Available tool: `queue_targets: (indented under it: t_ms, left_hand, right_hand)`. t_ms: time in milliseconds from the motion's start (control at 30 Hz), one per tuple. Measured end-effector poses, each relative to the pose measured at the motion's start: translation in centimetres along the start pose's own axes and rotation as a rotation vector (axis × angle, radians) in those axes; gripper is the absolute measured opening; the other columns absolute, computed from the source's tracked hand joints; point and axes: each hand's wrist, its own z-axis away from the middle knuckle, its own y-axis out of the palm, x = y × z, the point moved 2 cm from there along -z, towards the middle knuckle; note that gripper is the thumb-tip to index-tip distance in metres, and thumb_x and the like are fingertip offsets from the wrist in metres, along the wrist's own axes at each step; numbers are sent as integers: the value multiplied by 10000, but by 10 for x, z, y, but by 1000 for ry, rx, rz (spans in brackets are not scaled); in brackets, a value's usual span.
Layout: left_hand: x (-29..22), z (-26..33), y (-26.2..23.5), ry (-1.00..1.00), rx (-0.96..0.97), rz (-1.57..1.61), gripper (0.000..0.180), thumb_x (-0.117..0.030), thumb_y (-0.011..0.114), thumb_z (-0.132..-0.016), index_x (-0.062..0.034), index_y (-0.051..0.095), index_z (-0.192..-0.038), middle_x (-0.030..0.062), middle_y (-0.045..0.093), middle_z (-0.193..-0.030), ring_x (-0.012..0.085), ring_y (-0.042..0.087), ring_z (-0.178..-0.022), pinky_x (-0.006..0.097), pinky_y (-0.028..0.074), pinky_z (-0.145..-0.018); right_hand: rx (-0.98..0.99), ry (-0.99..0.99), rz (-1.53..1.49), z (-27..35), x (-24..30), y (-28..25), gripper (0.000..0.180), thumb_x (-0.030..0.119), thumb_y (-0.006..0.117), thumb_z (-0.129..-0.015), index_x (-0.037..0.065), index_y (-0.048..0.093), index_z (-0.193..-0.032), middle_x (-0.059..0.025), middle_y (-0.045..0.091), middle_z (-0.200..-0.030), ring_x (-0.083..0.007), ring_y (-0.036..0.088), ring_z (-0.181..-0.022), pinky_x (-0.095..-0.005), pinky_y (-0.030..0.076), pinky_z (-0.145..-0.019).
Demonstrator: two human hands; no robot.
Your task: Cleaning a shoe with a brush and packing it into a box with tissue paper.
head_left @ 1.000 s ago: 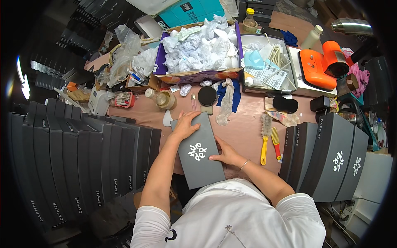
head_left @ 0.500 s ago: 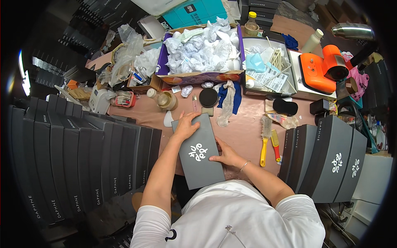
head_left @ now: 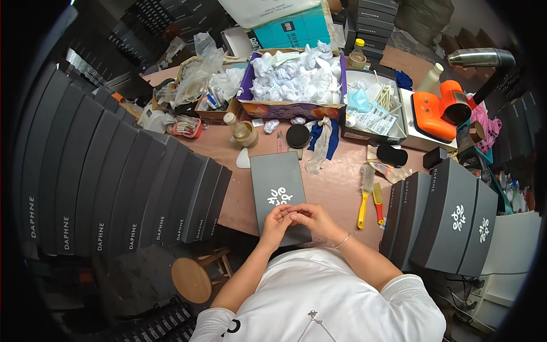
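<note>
The box (head_left: 275, 171) lies on the counter (head_left: 336, 191), beneath the left hand (head_left: 276, 225) and right hand (head_left: 316, 219), its near end apparently at the counter's edge; pressure there could tip it. The hands meet, fingers narrowly bunched; whether they pinch anything cannot be told. Left of the left hand, a box row (head_left: 142, 188) could topple if an elbow catches it; right of the right hand, a brush (head_left: 363, 208) could be knocked aside.
</note>
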Motion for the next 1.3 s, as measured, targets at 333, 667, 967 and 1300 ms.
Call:
queue_targets:
  t_ms: [333, 667, 967, 1300]
  left_hand:
    - [21, 61, 3, -312, 160, 96, 315, -266, 609, -938, -50, 540, -1156, 31, 630, -961, 104, 604, -870, 276, 508, -804]
    - [14, 78, -19, -282, 354, 12, 198, -228, 516, -954, -51, 570, -882, 48, 578, -804, 138, 588, -744, 328, 532, -775]
    - [16, 122, -145, -202, 66, -35, 307, -261, 526, -984, -73, 503, -742, 21, 515, -689, 120, 507, -612, 293, 485, -663]
    - [25, 110, -149, -267, 36, -114, 160, -193, 563, -966, -51, 593, -899, -2, 555, -714, 96, 556, -653, 269, 524, -724]
  right_hand:
    - [-192, 20, -64, 75, -22, 28, 135, 151, 547, -970, 20, 580, -962, -32, 630, -839, -94, 619, -759, -230, 520, -692]
    - [-1110, 165, -235, 255, -110, -1, 331, 379, 514, -974, 98, 532, -800, -31, 597, -710, -138, 621, -627, -263, 498, -576]
    - [-1669, 637, 700, 431, -169, -56, 110, 93, 695, -757, 24, 681, -841, -141, 688, -797, -248, 682, -845, -346, 531, -724]
    - [-1594, 753, 964, 457, -206, -96, 166, 139, 733, -779, -9, 663, -749, -164, 678, -724, -272, 670, -581, -367, 532, -662]
